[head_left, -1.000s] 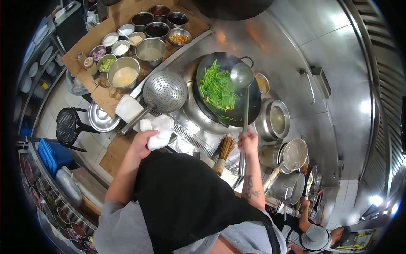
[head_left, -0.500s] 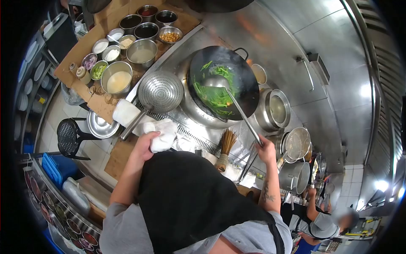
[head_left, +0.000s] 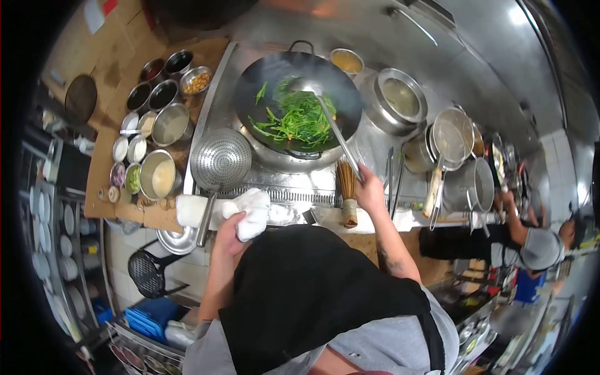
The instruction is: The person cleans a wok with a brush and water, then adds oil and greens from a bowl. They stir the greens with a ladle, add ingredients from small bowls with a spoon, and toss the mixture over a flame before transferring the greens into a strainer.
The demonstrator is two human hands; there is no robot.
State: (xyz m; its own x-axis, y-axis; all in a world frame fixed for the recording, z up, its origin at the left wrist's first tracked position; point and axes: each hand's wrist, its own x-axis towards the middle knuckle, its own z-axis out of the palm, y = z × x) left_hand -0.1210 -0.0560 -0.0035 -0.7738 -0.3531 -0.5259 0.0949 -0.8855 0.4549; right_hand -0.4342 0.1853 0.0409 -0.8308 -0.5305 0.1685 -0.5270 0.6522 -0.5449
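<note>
My left hand (head_left: pixel 230 236) is closed around a bunched white cloth (head_left: pixel 254 211) at the front edge of the stove, left of my apron. In my right hand (head_left: pixel 370 190) is the long handle of a metal ladle (head_left: pixel 338 132). The ladle's bowl rests in the far part of a black wok (head_left: pixel 253 81), partly over the stir-fried greens (head_left: pixel 297 122). Thin steam hangs over the wok. A perforated strainer (head_left: pixel 220 157) lies left of the wok, its handle passing close to my left hand. A bamboo brush (head_left: pixel 347 194) stands just left of my right hand.
Metal seasoning pots (head_left: pixel 172 125) crowd the left counter. Stacked bowls (head_left: pixel 400 100), a mesh skimmer (head_left: pixel 453 134) and a deep pot (head_left: pixel 472 187) stand to the right. A black stool (head_left: pixel 146 274) is at the lower left. Another person (head_left: pixel 531 247) works farther right.
My view has turned, shifting the wok left and up in the picture. The greens lie more spread across the wok's near side. Both hands keep their hold on the cloth and ladle.
</note>
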